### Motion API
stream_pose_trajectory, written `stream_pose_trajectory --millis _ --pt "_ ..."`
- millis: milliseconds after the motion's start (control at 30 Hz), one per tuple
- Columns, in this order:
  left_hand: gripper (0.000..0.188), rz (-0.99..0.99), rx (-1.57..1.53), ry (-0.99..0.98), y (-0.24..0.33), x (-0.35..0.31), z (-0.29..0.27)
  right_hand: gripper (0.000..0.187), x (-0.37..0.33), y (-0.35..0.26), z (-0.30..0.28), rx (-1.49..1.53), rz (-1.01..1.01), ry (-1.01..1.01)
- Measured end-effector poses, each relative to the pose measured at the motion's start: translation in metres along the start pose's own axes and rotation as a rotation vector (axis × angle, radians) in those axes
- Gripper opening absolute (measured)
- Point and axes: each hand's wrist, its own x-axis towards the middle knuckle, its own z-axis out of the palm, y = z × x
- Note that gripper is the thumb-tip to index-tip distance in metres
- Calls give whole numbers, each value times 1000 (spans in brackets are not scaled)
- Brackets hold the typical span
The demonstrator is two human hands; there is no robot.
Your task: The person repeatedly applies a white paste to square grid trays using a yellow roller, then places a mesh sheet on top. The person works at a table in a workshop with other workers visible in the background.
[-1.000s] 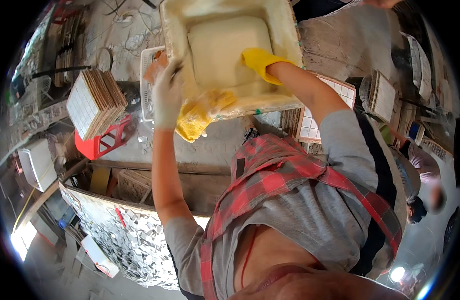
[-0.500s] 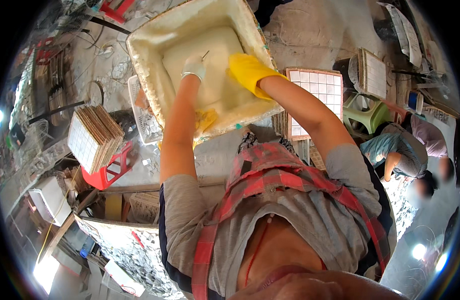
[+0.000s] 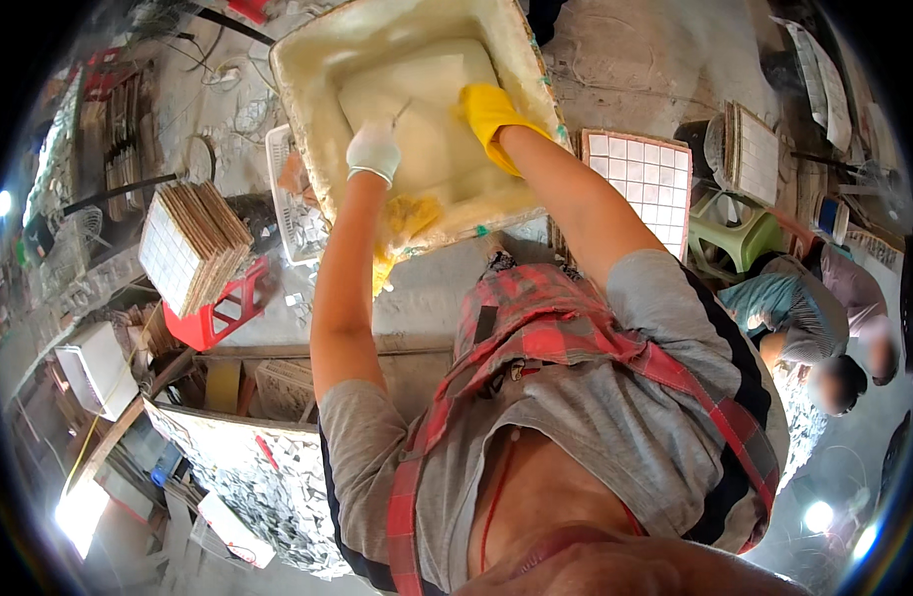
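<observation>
In front of me is a large square pale-yellow tub (image 3: 312,109) with cloudy, cream-coloured liquid (image 3: 432,74) in it. My left hand (image 3: 375,149), in a white glove, is closed over the left part of the tub. A thin dark rod (image 3: 402,111) sticks out past its fingers. My right hand (image 3: 496,119) wears a yellow rubber glove and reaches in near the right wall. Its fingers are blurred and partly in the liquid, so their grip does not show. A crumpled yellow rubber glove (image 3: 413,215) hangs over the tub's near rim.
White-tiled boards (image 3: 635,184) stand right of the tub, near a green stool (image 3: 735,233). Leftward are a white crate (image 3: 283,189) and stacked boards (image 3: 198,248) on a red stool (image 3: 216,316). Two people (image 3: 804,308) bend over work at far right.
My left hand has drawn back toward me and up, so more of the white glove shows above the liquid. My right hand stays near the right wall. The whole view has shifted slightly.
</observation>
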Motion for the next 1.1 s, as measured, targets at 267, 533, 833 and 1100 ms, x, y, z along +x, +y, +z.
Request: stream_pose_trajectory --millis 267,533,833,1100 --pt "38 -208 -897 492 8 -112 -95 55 9 13 32 77 -78 222" --pt "34 -518 -1152 518 8 -270 -92 31 -15 -38 -6 84 -305 451" --pt "36 -496 -1288 433 87 -320 -42 32 -71 -19 -149 -106 -795 797" --pt "40 -316 -1505 -28 226 -304 27 38 -291 188 -282 264 -345 491"
